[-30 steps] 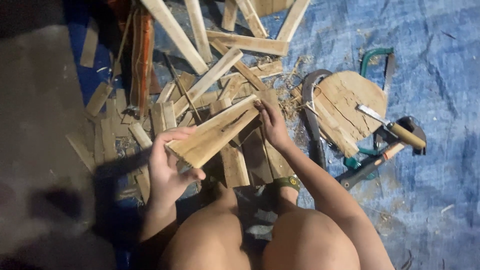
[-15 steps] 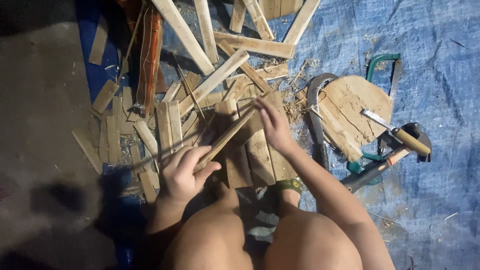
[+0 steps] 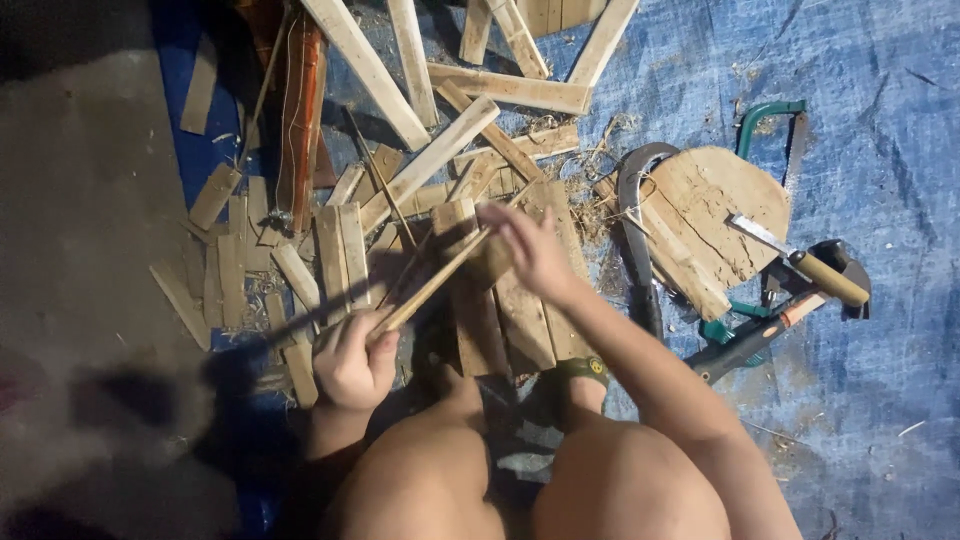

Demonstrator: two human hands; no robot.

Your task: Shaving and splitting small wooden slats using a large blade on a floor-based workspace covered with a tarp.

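Blue tarpaulin [image 3: 860, 150] underlies a thin wooden strip [image 3: 432, 285] gripped by the closed left hand [image 3: 352, 362] and pinched by the right hand [image 3: 530, 250], above scattered slats [image 3: 338, 250], apparently mid-sorting, which calls for steady grip.

A thin wooden slat [image 3: 432, 283] is gripped at its lower end by the left hand [image 3: 352, 362] and at its upper end by the right hand [image 3: 530, 250], above scattered wood pieces [image 3: 335, 250] on a blue tarp [image 3: 880, 180].
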